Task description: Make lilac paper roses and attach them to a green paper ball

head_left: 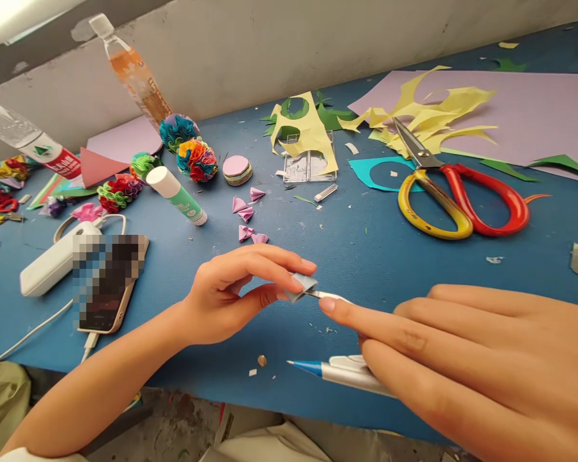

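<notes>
Between the thumb and fingers of my left hand (243, 289) is pinched a small folded piece of pale grey-blue paper (302, 287). My right hand (453, 353) is closed on a slim white tool (334, 296), its index finger stretched along it. The tool's thin metal tip meets the folded paper; whether it goes inside I cannot tell. My right fingers cover the rest of the tool. Under that hand shows a silver pen (349, 372) with a blue tip pointing left; its rear end is hidden, and I cannot tell if the hand holds it.
Beyond my left hand are small folded lilac paper pieces (243, 213), a glue stick (178, 196) and round paper discs (237, 169). Scissors (431, 173) lie right, by yellow paper scraps (438, 109). A phone (113, 282), power bank (60, 256) and bottles (137, 80) are left.
</notes>
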`<state>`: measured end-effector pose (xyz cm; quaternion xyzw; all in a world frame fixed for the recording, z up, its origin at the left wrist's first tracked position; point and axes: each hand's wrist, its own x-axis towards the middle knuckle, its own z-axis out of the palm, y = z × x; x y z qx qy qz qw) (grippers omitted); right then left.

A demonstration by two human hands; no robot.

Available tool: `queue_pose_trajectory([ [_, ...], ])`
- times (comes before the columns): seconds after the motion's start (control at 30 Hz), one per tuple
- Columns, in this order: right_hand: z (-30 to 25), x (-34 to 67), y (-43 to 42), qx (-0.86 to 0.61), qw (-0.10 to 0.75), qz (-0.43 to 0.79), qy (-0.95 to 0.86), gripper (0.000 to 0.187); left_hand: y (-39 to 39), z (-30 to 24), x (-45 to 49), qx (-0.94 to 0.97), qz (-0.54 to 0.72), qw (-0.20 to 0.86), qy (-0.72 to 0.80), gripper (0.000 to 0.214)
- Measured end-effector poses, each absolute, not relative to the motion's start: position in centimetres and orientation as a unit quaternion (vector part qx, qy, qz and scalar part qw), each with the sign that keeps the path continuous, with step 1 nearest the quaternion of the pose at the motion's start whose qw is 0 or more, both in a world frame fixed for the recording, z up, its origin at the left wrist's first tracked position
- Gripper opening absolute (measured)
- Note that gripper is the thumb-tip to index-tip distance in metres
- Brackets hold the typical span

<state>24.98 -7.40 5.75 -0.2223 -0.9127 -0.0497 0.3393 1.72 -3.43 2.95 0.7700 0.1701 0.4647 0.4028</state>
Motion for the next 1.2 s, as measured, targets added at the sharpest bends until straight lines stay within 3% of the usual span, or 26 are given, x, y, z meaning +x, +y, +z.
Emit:
queue_pose_trajectory([
  [0.57,6.3,23.9,-8.6,-0.294,0.405,-0.033,-0.865,0.021,-3.8,3.6,1.4,0.769,0.473,0.399,0.162,0.028],
  [0.73,6.1,24.6,-7.8,-0.244,0.383,-0.089,-0.886,0.020,-3.8,3.8,1.4,0.773,0.478,0.385,0.164,0.028],
  [0.93,5.5,25.0,-7.8,-0.214,0.363,-0.094,-0.902,0.010,-3.9,3.7,1.5,0.772,0.474,0.393,0.162,0.030],
  [1.2,5.6,25.2,-8.1,-0.206,0.360,-0.089,-0.905,0.010,-4.0,3.6,1.5,0.759,0.472,0.418,0.166,0.032],
])
